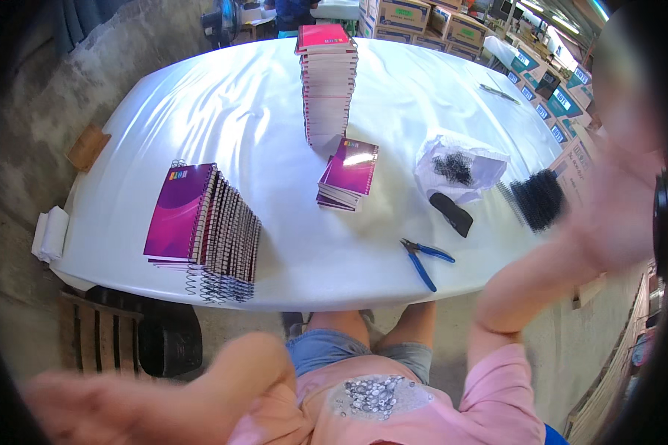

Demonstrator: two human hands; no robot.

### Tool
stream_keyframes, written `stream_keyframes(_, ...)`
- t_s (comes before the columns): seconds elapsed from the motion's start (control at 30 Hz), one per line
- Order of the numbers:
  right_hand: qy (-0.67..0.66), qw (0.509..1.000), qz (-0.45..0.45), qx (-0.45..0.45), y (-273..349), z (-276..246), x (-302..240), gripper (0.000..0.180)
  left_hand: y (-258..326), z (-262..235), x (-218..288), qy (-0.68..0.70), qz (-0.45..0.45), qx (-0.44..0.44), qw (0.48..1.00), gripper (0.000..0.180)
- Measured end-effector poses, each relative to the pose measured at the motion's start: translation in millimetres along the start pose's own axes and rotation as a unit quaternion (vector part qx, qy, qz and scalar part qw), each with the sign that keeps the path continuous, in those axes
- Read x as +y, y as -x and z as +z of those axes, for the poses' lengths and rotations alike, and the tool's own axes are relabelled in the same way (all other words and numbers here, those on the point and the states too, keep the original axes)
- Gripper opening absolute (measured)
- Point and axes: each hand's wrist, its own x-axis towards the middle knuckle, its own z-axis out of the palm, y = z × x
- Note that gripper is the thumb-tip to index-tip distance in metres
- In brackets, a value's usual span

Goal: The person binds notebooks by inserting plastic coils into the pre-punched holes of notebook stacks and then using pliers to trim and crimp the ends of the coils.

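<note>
My left hand (67, 408) is low at the left, off the table, smeared by motion; its fingers cannot be made out. My right hand (622, 196) is raised at the far right, close to the camera and blurred, its fingers unclear. It is nearest to a bundle of black spiral coils (539, 200) on the table's right side. At the left front stands a pile of purple spiral notebooks (182, 204), loose coil ends sticking out toward me. A small stack of purple notebooks (352, 167) lies mid-table, before a tall notebook stack (328, 89). Blue-handled pliers (423, 259) lie spread near the front edge.
A white-covered table (297, 245) curves around in front of me. Crumpled white paper (486, 159) holds black coil scraps, with a flat dark piece (451, 213) beside it. Cardboard boxes (401, 15) are stacked behind and right. A wooden block (88, 147) sits at the left edge.
</note>
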Motion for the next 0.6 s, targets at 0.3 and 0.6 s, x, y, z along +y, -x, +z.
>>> stream_keyframes(0.3, 0.062, 0.933, 0.352, 0.037, 70, 106, 154, 0.095, 149, 5, -122, -0.267, -0.308, 0.305, 0.861, 0.043)
stream_keyframes(0.6, 0.099, 0.967, 0.220, 0.083, 55, 75, 119, 0.030, 161, -14, -138, -0.523, -0.336, 0.073, 0.780, 0.037)
